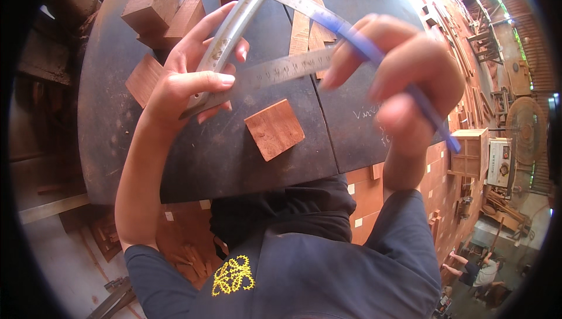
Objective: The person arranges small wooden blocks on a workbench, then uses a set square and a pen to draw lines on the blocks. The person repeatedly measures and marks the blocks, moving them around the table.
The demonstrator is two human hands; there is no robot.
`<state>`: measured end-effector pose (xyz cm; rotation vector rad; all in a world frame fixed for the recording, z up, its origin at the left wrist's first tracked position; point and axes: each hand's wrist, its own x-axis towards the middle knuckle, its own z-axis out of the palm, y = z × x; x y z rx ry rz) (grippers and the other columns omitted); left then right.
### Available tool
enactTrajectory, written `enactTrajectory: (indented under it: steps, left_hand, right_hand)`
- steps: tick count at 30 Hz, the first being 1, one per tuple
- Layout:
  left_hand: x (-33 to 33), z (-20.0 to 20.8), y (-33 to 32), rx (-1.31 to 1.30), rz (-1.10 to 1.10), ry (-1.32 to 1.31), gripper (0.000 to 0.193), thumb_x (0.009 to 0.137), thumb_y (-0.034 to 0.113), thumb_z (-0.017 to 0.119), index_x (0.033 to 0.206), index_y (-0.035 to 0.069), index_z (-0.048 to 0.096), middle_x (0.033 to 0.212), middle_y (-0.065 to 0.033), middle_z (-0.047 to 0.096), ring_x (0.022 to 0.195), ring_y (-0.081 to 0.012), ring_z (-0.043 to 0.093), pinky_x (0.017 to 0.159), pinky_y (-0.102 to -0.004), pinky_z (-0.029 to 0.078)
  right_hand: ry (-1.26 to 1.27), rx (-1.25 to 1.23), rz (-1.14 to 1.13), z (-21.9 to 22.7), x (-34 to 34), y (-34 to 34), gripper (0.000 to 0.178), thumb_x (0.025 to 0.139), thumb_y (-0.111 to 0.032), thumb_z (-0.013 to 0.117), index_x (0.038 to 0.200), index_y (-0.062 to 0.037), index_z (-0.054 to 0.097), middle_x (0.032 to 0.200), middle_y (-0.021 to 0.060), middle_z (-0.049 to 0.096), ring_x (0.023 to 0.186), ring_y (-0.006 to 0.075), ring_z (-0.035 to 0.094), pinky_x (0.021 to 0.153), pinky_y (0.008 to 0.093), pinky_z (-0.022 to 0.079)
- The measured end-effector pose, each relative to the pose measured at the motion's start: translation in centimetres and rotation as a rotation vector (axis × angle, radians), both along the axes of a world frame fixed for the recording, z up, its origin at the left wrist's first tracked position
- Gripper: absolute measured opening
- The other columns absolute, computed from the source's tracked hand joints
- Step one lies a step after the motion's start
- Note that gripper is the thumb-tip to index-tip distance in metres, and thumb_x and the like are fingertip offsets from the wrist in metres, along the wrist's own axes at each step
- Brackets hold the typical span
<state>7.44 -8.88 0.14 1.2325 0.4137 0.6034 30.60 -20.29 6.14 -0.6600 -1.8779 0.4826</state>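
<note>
Metal square [236, 29]: I hold it above the table [205, 161], farther from its near edge than the wooden block [275, 130]. My left hand [180, 82] pinches its thick bar; my blurred right hand [417, 61] grips a blue pen [370, 50]. It should feel light, stiff, slick; that bar suits fingers best.

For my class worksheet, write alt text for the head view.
A person's left hand holds a silver measuring tool while the blurred right hand grips a slim blue object above a dark table bearing a reddish wooden block and other wood pieces.
</note>
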Motion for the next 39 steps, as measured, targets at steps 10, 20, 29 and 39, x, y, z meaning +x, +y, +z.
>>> enactTrajectory:
  steps: [10,20,29,39]
  left_hand:
    - [-0.2,-0.3,0.1,-0.082,-0.088,0.056,0.103,0.068,0.012,0.076,0.157,-0.001,0.026,0.097,-0.0089,0.055,0.05,-0.0073,0.058,0.037,-0.0188,0.05]
    - [-0.4,-0.6,0.0,-0.035,-0.158,0.178,0.105,0.064,0.019,0.083,0.155,0.002,0.034,0.131,-0.0168,0.062,0.081,-0.0129,0.071,0.058,-0.019,0.056]
    - [-1.0,-0.6,1.9,-0.157,-0.299,0.324,0.096,0.067,0.011,0.075,0.154,0.0,0.036,0.123,-0.0165,0.064,0.073,-0.0153,0.069,0.055,-0.0221,0.056]
    - [-0.1,-1.3,1.2,-0.186,-0.211,0.167,0.091,0.07,0.006,0.07,0.155,0.002,0.036,0.127,-0.0193,0.063,0.109,-0.0232,0.067,0.101,-0.0314,0.052]
  right_hand:
    - [0.143,-0.373,-0.17,-2.2,-0.5,1.7,0.038,0.108,-0.037,0.049,0.105,-0.0039,0.066,0.076,0.0051,0.062,0.071,0.0122,0.059,0.065,0.0286,0.048]
    - [-0.072,-0.441,-0.148,-2.4,-3.1,0.5,0.026,0.098,-0.021,0.065,0.082,-0.0012,0.073,0.074,0.0093,0.068,0.067,0.0189,0.064,0.062,0.0327,0.049]
    - [-0.189,-0.112,-0.369,-3.9,-4.1,0.5,0.011,0.09,-0.012,0.075,0.093,-0.0041,0.068,0.069,0.0075,0.063,0.062,0.0199,0.062,0.06,0.0304,0.05]
    - [-0.774,0.033,-0.372,-2.1,-5.4,-2.9,0.058,0.075,-0.052,0.079,0.108,-0.0081,0.06,0.106,0.0133,0.063,0.082,0.0282,0.069,0.066,0.037,0.055]
